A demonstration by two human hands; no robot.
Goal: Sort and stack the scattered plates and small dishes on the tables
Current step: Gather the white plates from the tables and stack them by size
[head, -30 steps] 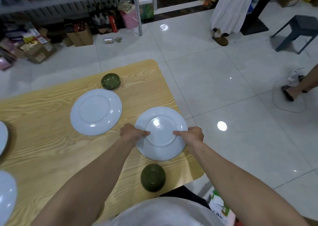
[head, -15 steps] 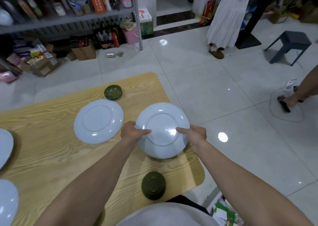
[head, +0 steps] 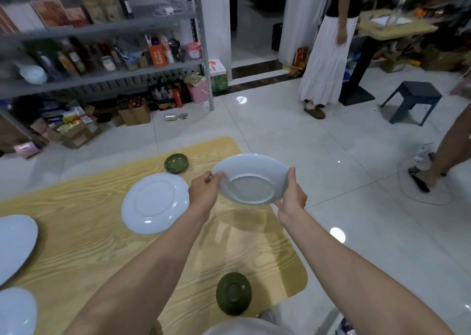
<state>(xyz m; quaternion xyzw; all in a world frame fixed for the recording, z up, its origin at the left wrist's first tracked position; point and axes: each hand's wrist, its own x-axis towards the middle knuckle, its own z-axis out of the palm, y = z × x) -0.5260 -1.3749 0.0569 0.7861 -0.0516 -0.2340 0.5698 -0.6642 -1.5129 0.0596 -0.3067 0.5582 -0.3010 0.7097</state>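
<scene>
white plate (head: 251, 179) is held in the air, clear of the table (head: 76, 245), above its far right part; it is tilted, far rim higher, and its shadow falls on the wood below; left grip (head: 204, 192) pinches the plate's left rim, thumb on top, fingers curled under; right grip (head: 291, 199) clamps the right rim, thumb upright along the edge, fingers tucked beneath; second white plate (head: 155, 203) lies flat on the table just left of the left grip, apart from the held one; the left grip and wrist sit between the two plates; small green dish (head: 176, 163) stands upright near the far edge, just beyond the second white plate; another green dish (head: 233, 294) sits upside down by the near edge, between the forearms; third plate (head: 15, 245) and fourth plate (head: 15, 311) lie at the left border, both cut off by the frame; around: grey shelf rack (head: 102, 74) behind the table, packed with bottles, cartons and packets; cardboard boxes (head: 135, 115) and a can (head: 170, 117) on the tiled floor (head: 331, 143) at its foot; a person in a long white skirt (head: 326, 67) stands beyond, beside another table (head: 392, 26) on a black pedestal; dark stool (head: 411, 100) further right; a second person's bare leg (head: 448, 151) at the right border, sandal on; labels: orange carton (head: 157, 55) on the shelf and orange-and-white box (head: 216, 67) by the rack post both carry print, too blurred to read
</scene>
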